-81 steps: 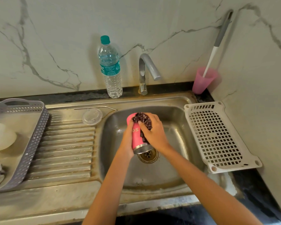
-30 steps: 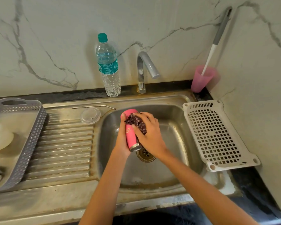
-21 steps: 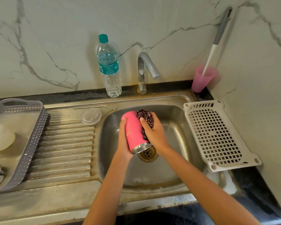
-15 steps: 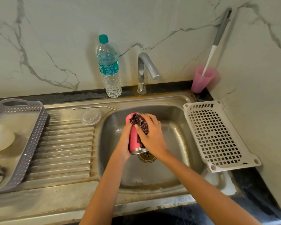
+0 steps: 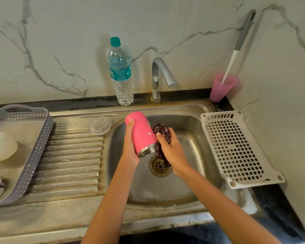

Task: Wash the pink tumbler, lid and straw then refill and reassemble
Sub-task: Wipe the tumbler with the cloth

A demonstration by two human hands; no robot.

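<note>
Since half a second ago the scrubber (image 5: 163, 132) has slid off the top of the pink tumbler (image 5: 142, 133) to its right side, leaving the pink wall bare. The left hand (image 5: 130, 148) grips the tumbler from the left, thumb up near the closed end. The right hand (image 5: 173, 150) clutches the dark scrubber and presses it against the tumbler's right side. The tumbler hangs tilted over the sink basin (image 5: 183, 191), with its steel rim near, just above the drain (image 5: 160, 165), and its pink end pointing far-left. On the draining board (image 5: 69, 155) left of the basin lies the clear lid (image 5: 100, 125), and the metal straw (image 5: 102, 116) lies just beyond it. A grey basket (image 5: 42, 138) stands at the far left and a white perforated tray (image 5: 236, 148) at the right. Against the far wall stand a water bottle (image 5: 121, 73), the tap (image 5: 158, 76) and a pink cup (image 5: 220, 88) holding a brush (image 5: 236, 50).
</note>
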